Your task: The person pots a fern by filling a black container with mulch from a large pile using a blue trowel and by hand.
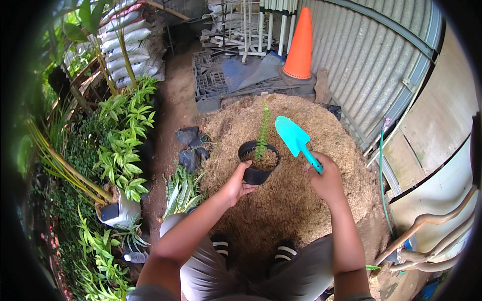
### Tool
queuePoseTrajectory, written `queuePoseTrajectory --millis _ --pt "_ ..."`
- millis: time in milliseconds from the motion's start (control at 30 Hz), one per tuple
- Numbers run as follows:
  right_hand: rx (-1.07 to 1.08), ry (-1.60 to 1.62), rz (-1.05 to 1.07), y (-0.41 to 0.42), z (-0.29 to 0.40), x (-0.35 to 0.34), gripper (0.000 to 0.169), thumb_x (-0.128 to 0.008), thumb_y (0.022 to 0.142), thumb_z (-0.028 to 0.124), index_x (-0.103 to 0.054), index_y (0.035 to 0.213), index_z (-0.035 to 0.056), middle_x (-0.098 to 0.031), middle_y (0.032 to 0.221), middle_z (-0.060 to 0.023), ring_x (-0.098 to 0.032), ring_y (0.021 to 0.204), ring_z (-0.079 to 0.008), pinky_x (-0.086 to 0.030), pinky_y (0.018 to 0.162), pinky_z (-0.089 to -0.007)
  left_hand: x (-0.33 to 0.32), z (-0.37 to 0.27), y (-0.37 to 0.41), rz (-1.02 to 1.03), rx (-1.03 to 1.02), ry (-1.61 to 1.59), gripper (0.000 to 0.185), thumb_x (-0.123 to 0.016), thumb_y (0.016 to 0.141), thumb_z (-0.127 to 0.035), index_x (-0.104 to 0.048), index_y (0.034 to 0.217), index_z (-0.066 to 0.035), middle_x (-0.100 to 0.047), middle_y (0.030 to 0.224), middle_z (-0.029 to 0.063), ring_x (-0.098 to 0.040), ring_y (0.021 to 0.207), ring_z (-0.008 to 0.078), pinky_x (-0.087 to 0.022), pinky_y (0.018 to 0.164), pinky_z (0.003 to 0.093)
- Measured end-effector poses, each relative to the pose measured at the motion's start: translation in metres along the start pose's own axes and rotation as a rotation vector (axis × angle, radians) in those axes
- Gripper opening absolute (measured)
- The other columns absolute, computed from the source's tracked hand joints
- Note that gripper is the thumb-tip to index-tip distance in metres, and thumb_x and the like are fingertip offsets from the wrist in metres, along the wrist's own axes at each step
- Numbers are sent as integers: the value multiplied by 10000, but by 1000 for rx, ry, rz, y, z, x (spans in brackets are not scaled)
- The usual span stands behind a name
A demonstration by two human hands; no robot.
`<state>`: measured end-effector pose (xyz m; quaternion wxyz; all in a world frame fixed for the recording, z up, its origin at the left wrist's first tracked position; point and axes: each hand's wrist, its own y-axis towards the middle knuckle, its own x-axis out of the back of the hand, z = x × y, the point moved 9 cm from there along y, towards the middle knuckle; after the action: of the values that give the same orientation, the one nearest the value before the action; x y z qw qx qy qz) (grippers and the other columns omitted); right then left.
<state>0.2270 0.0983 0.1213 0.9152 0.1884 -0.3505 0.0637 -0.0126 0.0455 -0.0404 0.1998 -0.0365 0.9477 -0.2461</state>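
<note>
My left hand (238, 184) grips a black plastic plant pot (257, 175) by its left side, thumb on the rim. Inside the pot, a small upright green plant (262, 137) with a single leafy stem stands in brown, fibrous potting material (266, 159). My right hand (327, 177) is closed around the handle of a turquoise hand trowel (293, 136), whose blade points up and to the left, just right of the pot and not touching it. Both are held above a broad mound of light brown, fibrous material (331, 124).
Black plastic bags (189, 159) and a variegated snake plant (180, 192) lie left of the mound. Behind it are a black plastic pallet (211, 84) and an orange traffic cone (300, 49). Leafy plants (126, 143) line the left; a green hose (382, 180) and bare branches (425, 222) stand right.
</note>
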Motion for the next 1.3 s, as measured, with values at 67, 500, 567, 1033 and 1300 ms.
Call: queuePoseTrajectory --millis 67,500,567,1033,1300 --pt "-5 -25 -15 4 -8 -2 332 -683 896 80 -688 1227 52 -695 1025 -212 -686 950 -367 -524 850 -440 1 0 -3 6 -6 -18 851 -540 941 -634 -344 1503 -26 -534 1385 201 -611 1165 311 -451 1078 464" --pt "-283 -211 240 18 -107 -43 299 -692 881 170 -703 1174 112 -714 1020 -166 -687 985 -353 -544 846 -471 -12 -22 -28 108 -85 -42 856 -526 931 -638 -359 1500 -20 -591 1329 201 -645 1158 329 -467 1071 472" --pt "-310 -248 290 19 -129 -53 306 -686 855 147 -697 1156 93 -717 1061 -181 -692 1039 -370 -557 869 -484 -12 -21 -25 133 -92 -35 860 -523 924 -632 -359 1498 -13 -590 1351 201 -649 1165 336 -475 1067 469" --pt "-604 -251 332 28 -198 -53 414 -657 829 158 -705 1223 40 -717 1178 -155 -697 1092 -312 -565 939 -422 -25 -25 -36 125 -102 6 840 -514 917 -615 -402 1487 -8 -631 1330 190 -653 1166 318 -463 1082 469" --pt "-769 -285 293 27 -219 -24 303 -642 852 200 -723 1037 -26 -729 1035 -199 -717 980 -310 -565 857 -417 -26 -30 -40 111 -112 -31 903 -540 884 -631 -365 1520 -14 -586 1376 215 -625 1207 351 -446 1094 473"
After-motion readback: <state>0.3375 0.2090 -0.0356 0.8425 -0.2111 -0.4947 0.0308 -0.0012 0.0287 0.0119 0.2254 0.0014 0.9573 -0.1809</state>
